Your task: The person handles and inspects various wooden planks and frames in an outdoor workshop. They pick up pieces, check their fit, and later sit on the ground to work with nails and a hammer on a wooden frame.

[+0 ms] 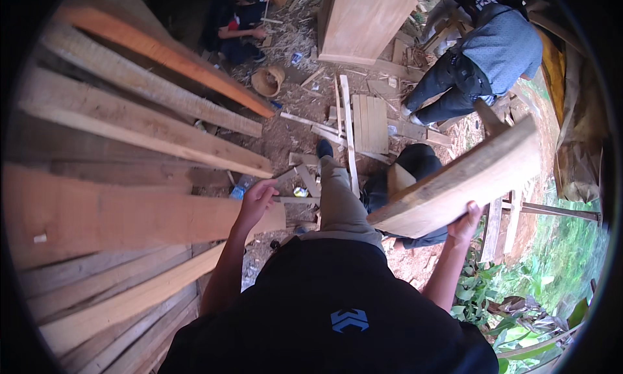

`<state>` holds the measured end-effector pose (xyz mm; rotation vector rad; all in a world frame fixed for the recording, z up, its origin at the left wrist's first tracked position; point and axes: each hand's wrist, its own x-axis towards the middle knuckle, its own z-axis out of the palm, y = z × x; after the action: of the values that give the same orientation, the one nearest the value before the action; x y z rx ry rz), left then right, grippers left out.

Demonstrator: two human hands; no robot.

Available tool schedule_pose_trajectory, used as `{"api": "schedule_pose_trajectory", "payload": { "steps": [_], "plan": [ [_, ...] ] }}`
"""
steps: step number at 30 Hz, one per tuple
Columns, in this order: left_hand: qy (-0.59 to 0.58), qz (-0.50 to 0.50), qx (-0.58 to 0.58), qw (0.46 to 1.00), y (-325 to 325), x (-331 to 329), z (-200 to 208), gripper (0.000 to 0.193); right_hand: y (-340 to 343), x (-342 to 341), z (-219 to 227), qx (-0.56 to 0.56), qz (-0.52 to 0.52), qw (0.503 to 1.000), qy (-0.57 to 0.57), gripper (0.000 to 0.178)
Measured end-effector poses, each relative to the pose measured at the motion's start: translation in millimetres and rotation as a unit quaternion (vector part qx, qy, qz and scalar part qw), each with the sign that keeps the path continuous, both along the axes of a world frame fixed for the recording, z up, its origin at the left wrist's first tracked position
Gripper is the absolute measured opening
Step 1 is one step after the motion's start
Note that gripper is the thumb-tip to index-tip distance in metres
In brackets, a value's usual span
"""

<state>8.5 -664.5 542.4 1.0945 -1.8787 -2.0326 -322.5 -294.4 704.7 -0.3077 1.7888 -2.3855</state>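
Observation:
My right hand (466,223) grips the lower edge of a thick wooden board (470,179), its thumb and fingers pressed against the pale face. The board slants up to the right. Behind it show a block-like wooden piece (400,178) and another wooden piece (490,119); whether they join the board I cannot tell. My left hand (261,202) is raised beside the end of a wide reddish plank (130,211), fingers loosely bent and apart, with nothing seen in them.
Long planks (149,121) jut in from the left. Ahead are a wooden cabinet (363,23), a basket (267,82), a slatted panel (370,124) and scattered offcuts. One person (480,62) bends over at right; another (237,30) sits far left. Green plants (480,289) grow at lower right.

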Motion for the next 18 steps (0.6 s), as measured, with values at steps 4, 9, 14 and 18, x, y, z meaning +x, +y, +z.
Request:
{"api": "schedule_pose_trajectory", "payload": {
  "steps": [4, 9, 14, 18],
  "plan": [
    [0.024, -0.035, 0.061, 0.997, -38, -125, 12, 0.028, -74, -59, -24, 0.033, -0.026, 0.998, -0.044, 0.081],
    [0.059, -0.16, 0.048, 0.984, -107, -289, 24, 0.045, -184, -155, -18, 0.015, 0.098, 0.991, -0.088, 0.061],
    [0.092, -0.217, 0.164, 0.958, -147, -433, 42, 0.087, -277, -270, -32, 0.108, 0.211, 0.965, -0.116, 0.041],
    [0.17, -0.154, 0.217, 0.949, -181, -509, 76, 0.091, -341, -347, -19, 0.144, 0.287, 0.937, -0.138, 0.049]
  ]
}}
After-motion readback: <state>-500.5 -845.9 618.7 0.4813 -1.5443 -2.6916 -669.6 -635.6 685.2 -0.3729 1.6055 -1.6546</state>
